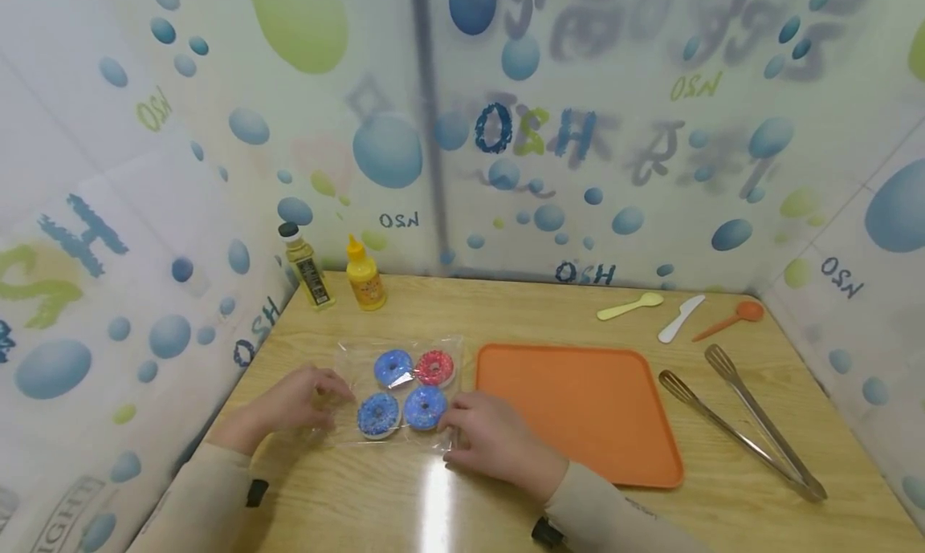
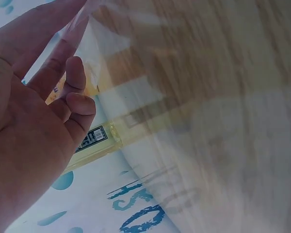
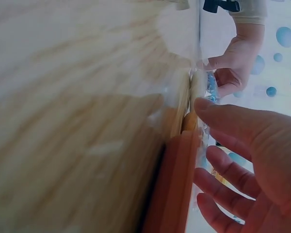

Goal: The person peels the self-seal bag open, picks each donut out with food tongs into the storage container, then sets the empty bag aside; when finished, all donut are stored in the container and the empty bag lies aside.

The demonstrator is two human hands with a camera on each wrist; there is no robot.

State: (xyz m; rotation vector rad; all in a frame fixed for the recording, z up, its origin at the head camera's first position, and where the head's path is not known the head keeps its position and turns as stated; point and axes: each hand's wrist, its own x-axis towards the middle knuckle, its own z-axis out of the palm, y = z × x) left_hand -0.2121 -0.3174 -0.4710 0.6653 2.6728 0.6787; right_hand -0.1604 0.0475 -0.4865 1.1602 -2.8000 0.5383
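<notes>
Where your two hands flank the clear bag (image 1: 347, 356): it lies at the table (image 1: 347, 497), left of the orange tray (image 1: 610, 392), with four doughnuts inside it.
Doughnuts: in two rows of two; the red doughnut (image 1: 421, 370) takes the far right place, and the three blue doughnuts (image 1: 367, 419) fill the others, all with sprinkled tops.
Left hand (image 1: 289, 400): at the bag's left side, your thumb and forefinger drawn narrow on its film, the other fingers bent toward your palm.
Right hand (image 1: 495, 437): at the bag's near right part, thumb at the edge and fingers loosely bent and spaced; you cannot tell from these views whether they grip the film.
Orange tray: flat on the table, just beside the bag and near your right hand.
Bottles: the oil bottle (image 1: 309, 270), dark-capped, and the yellow bottle (image 1: 367, 284) stand upright at the far left.
Utensils: far right, the pale yellow spoon (image 1: 627, 306), the white knife (image 1: 681, 320) and the orange spoon (image 1: 730, 320) lie in a row.
Tongs (image 1: 762, 418): metal, spread, right of the tray, their joined end toward you.
Walls (image 1: 477, 248): light, printed with blue and green bubbles.
</notes>
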